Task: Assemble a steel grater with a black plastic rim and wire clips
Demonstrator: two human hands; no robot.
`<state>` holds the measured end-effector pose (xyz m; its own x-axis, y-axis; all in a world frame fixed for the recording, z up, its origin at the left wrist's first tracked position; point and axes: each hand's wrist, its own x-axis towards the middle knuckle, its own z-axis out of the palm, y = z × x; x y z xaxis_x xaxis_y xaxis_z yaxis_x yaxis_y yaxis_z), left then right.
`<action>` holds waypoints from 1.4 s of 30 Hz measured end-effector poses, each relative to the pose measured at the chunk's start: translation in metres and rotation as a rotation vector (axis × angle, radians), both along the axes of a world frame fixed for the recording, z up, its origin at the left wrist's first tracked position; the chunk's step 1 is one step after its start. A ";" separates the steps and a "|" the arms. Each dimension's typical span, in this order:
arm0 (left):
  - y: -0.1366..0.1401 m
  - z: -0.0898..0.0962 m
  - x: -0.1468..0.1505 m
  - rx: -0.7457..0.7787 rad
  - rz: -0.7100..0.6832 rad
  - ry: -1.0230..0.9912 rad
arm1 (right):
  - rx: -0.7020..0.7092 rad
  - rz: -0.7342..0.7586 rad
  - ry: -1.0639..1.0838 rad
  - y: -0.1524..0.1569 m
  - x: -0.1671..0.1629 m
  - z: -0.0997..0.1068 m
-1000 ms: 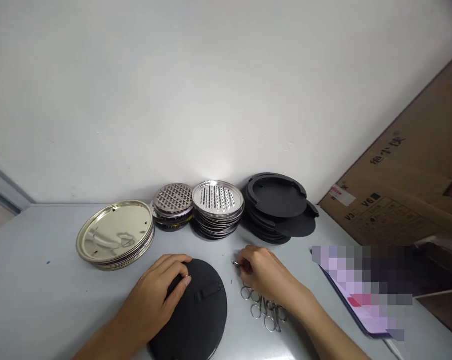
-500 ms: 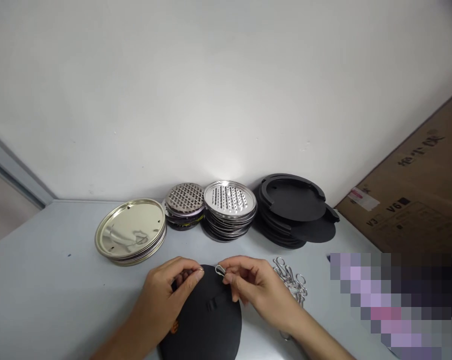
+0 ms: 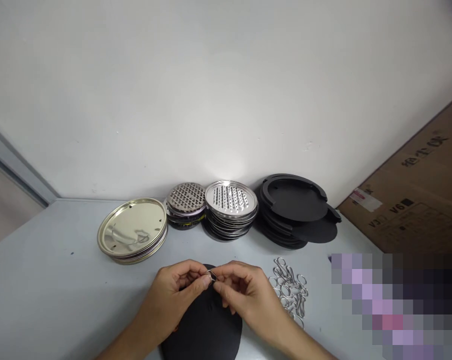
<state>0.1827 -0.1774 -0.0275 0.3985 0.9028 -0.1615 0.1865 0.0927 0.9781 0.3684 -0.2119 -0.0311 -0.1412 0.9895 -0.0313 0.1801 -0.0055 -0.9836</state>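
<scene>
Both hands meet above a round black disc (image 3: 207,335) that lies flat near me. My left hand (image 3: 181,290) is closed in a pinch on a thin metal ring (image 3: 210,273). My right hand (image 3: 244,292) pinches a small bent-wire metal clip (image 3: 213,278), its loop touching or very near the ring. Fingertips cover much of both parts, so I cannot tell whether they are linked. To the right of my right hand lies a loose pile of metal rings and wire clips (image 3: 293,290).
Along the wall stand a stack of gold-coloured round lids (image 3: 132,227), a small stack of round grater plates (image 3: 186,197), a taller stack of silver grater discs (image 3: 231,200) and a stack of black round pieces (image 3: 297,200). A cardboard box (image 3: 409,200) stands at the right.
My hands have come together, bringing the wire clip in my right hand to the ring at my left fingertips. The view has shifted slightly.
</scene>
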 end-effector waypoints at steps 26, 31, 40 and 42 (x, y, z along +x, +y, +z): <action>-0.003 -0.002 -0.002 0.076 -0.029 0.020 | -0.030 -0.028 0.174 -0.002 -0.002 0.002; -0.002 -0.002 -0.004 0.025 -0.046 0.010 | 0.097 -0.039 0.016 -0.004 -0.001 -0.001; 0.002 -0.002 -0.004 -0.061 -0.023 0.030 | 0.654 0.016 -0.526 -0.012 0.003 -0.015; 0.002 -0.004 -0.004 -0.057 0.011 0.012 | 0.622 0.006 -0.525 -0.010 0.002 -0.014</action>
<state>0.1790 -0.1759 -0.0316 0.3867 0.8962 -0.2173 0.1968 0.1500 0.9689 0.3706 -0.2221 -0.0452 -0.2666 0.8470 0.4600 0.6170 0.5166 -0.5936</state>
